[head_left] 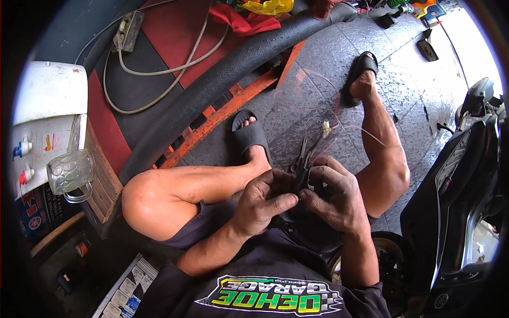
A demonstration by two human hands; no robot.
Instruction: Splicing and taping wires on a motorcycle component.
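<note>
Above my lap, both hands meet around a small dark mechanical part (303, 175) with a slim arm and a ring-like loop at its far end. I cannot tell its exact kind. My left hand (263, 202) is closed on its left side, thumb pointing right. My right hand (337, 195) grips the other side with thumb and fingers bent, and the two thumb tips nearly meet. Beyond the fingers, thin wires run up to a small whitish connector (326, 127). My palms hide the lower half of the part.
A long black padded roll (233, 71) edges a red-and-black platform with an orange frame (209, 127). To the left, a glass mug (71, 172) stands near a white water dispenser (50, 98). A black motorcycle (456, 206) is close at right. A power strip (127, 32) lies at upper left.
</note>
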